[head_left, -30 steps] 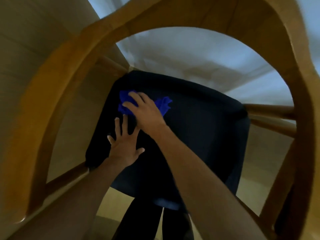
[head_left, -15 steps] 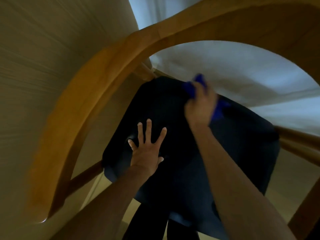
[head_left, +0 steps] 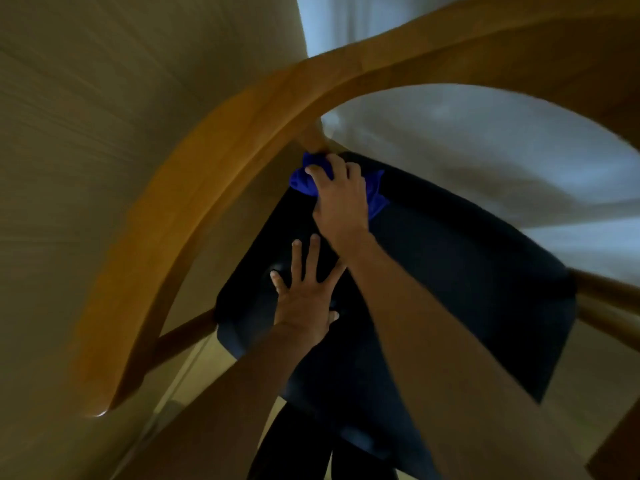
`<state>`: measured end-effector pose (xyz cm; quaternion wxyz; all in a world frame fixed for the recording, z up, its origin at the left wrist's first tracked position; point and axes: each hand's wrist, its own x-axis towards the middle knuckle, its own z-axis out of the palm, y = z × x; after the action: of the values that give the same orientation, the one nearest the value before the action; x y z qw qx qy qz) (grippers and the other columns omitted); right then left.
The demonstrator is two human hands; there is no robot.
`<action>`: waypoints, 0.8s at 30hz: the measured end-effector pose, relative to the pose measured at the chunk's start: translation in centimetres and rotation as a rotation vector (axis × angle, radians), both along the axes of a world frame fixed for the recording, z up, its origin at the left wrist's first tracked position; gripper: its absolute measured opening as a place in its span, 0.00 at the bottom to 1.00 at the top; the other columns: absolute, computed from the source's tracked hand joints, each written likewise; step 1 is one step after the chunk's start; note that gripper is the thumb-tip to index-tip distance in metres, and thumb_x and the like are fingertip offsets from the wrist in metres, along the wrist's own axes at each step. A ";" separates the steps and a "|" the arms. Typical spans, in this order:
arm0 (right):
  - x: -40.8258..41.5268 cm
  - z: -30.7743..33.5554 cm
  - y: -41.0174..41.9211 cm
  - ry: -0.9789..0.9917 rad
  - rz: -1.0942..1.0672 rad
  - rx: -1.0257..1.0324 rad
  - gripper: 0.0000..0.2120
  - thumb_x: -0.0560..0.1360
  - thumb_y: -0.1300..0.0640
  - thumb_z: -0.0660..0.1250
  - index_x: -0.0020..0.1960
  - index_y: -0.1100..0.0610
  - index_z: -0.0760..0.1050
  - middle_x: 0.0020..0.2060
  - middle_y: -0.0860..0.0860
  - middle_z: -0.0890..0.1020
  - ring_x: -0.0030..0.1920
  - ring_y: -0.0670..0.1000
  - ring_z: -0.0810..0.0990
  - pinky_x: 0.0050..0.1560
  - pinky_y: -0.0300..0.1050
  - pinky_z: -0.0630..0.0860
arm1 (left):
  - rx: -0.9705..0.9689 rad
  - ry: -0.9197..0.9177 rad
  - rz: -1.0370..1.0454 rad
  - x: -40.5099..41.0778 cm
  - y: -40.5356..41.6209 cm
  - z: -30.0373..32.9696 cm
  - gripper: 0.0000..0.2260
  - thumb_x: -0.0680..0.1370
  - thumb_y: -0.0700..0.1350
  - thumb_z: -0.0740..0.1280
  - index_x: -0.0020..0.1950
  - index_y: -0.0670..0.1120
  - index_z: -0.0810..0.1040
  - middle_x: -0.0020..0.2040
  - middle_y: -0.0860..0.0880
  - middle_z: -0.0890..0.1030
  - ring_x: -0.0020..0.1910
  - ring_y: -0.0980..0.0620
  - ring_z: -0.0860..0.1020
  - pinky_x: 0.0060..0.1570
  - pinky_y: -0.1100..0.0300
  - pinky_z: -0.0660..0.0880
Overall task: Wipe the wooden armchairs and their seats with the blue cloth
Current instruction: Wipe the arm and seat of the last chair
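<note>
Since half a second ago the right hand (head_left: 341, 199) has swept the blue cloth (head_left: 303, 180) left, into the seat's far left corner. Its fingers curl over the bunched cloth, pressing it against the dark seat (head_left: 467, 271) just beside a wooden post. The left hand (head_left: 304, 296), fingers spread flat, rests on the seat near its left edge. Judging by this, seat wiping is under way; the curved wooden armrest (head_left: 214, 174) remains. That armrest arches close overhead, crowding the reach.
</note>
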<state>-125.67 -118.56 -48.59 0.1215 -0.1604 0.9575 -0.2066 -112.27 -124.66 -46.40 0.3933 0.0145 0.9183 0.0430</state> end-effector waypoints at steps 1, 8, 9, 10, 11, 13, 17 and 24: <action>0.8 0.1 -1.3 -0.018 -0.045 -0.019 0.26 0.71 0.63 0.66 0.68 0.53 0.70 0.70 0.57 0.66 0.65 0.62 0.65 0.61 0.55 0.67 | -0.006 -0.018 -0.005 -0.1 -0.1 0.1 0.40 0.77 0.54 0.66 0.78 0.53 0.39 0.76 0.43 0.31 0.73 0.37 0.30 0.68 0.29 0.52; 0.9 -0.2 1.5 -0.021 0.466 -0.115 0.26 0.66 0.69 0.66 0.63 0.55 0.75 0.68 0.57 0.71 0.62 0.65 0.69 0.57 0.60 0.70 | 0.044 0.076 -0.073 2.0 -1.4 0.6 0.37 0.79 0.54 0.62 0.77 0.56 0.39 0.76 0.44 0.32 0.74 0.39 0.32 0.69 0.32 0.50; 0.5 -0.3 1.9 0.010 0.336 -0.089 0.27 0.67 0.70 0.65 0.64 0.55 0.75 0.68 0.58 0.70 0.63 0.66 0.69 0.58 0.61 0.70 | 0.045 0.083 -0.087 3.2 -2.0 0.7 0.35 0.80 0.53 0.61 0.77 0.56 0.39 0.76 0.45 0.31 0.75 0.41 0.32 0.69 0.33 0.49; 0.7 -0.5 1.8 0.026 0.162 -0.083 0.26 0.68 0.70 0.64 0.65 0.55 0.74 0.68 0.59 0.70 0.64 0.66 0.68 0.60 0.61 0.70 | 0.047 0.089 -0.086 4.7 -2.7 0.7 0.33 0.80 0.51 0.60 0.78 0.56 0.41 0.77 0.46 0.32 0.75 0.42 0.33 0.70 0.34 0.49; 1.5 -0.4 1.1 0.021 0.022 -0.103 0.25 0.69 0.70 0.63 0.64 0.56 0.75 0.68 0.59 0.70 0.64 0.66 0.68 0.61 0.61 0.69 | 0.055 0.100 -0.070 6.3 -3.6 0.9 0.32 0.80 0.49 0.60 0.78 0.55 0.44 0.77 0.47 0.34 0.76 0.43 0.35 0.70 0.35 0.50; 4.9 -0.4 -1.3 0.006 0.025 -0.196 0.23 0.66 0.66 0.60 0.59 0.57 0.78 0.64 0.61 0.73 0.59 0.67 0.72 0.57 0.58 0.73 | 0.102 0.179 0.067 9.1 -5.6 1.4 0.29 0.78 0.44 0.64 0.77 0.50 0.57 0.79 0.45 0.46 0.78 0.43 0.46 0.71 0.39 0.59; 13.0 0.6 -3.9 -0.164 0.473 -0.230 0.24 0.63 0.59 0.68 0.59 0.56 0.78 0.65 0.57 0.74 0.63 0.64 0.71 0.60 0.58 0.71 | 0.145 0.402 0.736 10.9 -8.3 2.9 0.16 0.75 0.37 0.66 0.62 0.42 0.70 0.65 0.44 0.67 0.63 0.44 0.71 0.57 0.54 0.74; 8.3 3.0 5.5 -0.158 -0.018 -0.180 0.25 0.74 0.51 0.57 0.69 0.55 0.71 0.72 0.58 0.67 0.71 0.60 0.65 0.71 0.54 0.59 | 0.134 0.264 0.518 2.9 -4.8 3.1 0.40 0.71 0.69 0.62 0.77 0.57 0.48 0.77 0.42 0.45 0.76 0.37 0.44 0.70 0.36 0.54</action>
<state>-117.37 -113.07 -45.57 0.1798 -0.1453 0.9239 -0.3049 -109.38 -129.46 -43.34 0.2445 -0.1886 0.9298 0.2003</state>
